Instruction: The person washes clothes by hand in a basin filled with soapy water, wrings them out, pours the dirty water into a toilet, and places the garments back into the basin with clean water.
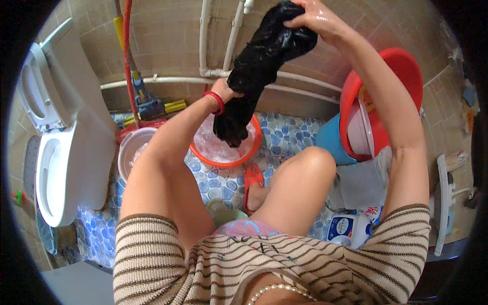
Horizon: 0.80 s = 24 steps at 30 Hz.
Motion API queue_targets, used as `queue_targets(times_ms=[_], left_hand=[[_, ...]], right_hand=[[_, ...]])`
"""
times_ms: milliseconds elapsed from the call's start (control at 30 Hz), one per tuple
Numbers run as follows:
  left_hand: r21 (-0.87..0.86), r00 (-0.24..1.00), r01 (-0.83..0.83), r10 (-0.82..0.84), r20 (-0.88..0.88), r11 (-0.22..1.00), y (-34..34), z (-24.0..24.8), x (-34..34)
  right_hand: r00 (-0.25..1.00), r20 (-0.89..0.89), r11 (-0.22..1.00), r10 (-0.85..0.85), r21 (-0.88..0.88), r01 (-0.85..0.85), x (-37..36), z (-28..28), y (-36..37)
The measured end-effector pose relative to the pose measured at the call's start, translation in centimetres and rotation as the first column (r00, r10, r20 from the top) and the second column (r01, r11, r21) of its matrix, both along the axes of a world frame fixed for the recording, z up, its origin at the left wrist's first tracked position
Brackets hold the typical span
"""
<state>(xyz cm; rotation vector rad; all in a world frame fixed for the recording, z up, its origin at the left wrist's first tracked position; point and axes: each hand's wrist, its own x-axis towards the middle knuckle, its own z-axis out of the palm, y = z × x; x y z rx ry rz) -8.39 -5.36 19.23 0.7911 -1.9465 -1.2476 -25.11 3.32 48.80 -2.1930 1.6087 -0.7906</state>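
A wet black garment (259, 58) hangs stretched between my two hands, its kind hard to make out. My right hand (317, 21), wet and raised at the upper right, grips its top end. Lower down, my left hand (223, 91), with a red band at the wrist, is closed on the cloth's left edge. The garment's bottom end dangles over an orange-red basin (225, 164) of sudsy water on the floor. Whether the cloth's tip touches the water cannot be told.
A white toilet (76, 168) with raised lid stands at left, beside a pale bucket (122, 161) and a mop (145, 99). Red basins (414, 71) lean over a blue bucket (329, 140) at right. A detergent bottle (360, 229) is near my right knee. White pipes (168, 80) cross the wall.
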Motion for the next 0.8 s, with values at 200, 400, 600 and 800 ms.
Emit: queue_targets(times_ms=[200, 400, 600, 800], left_hand=[[-0.230, 0.967, -0.227, 0.248, 0.063, 0.946, 0.4, 4.4, -0.6], [-0.416, 0.901, -0.423, 0.422, -0.099, 0.805, -0.2, 12.7, 1.0], [-0.649, 0.892, -0.381, 0.447, -0.070, 0.658, -0.4, 25.3, 1.9], [-0.959, 0.807, -0.192, 0.590, -0.033, 0.208, -9.8, 37.2, 4.2]], right_hand=[[0.960, 0.201, 0.979, -0.196, -0.013, 0.203, -6.2, -0.6, 0.0], [0.880, 0.448, 0.981, -0.156, -0.038, 0.193, -11.8, -0.2, -0.9], [0.717, 0.697, 0.990, 0.002, -0.102, 0.096, -15.1, 2.3, -2.3], [0.628, 0.777, 0.978, 0.055, -0.169, 0.124, -13.6, 4.8, -4.6]])
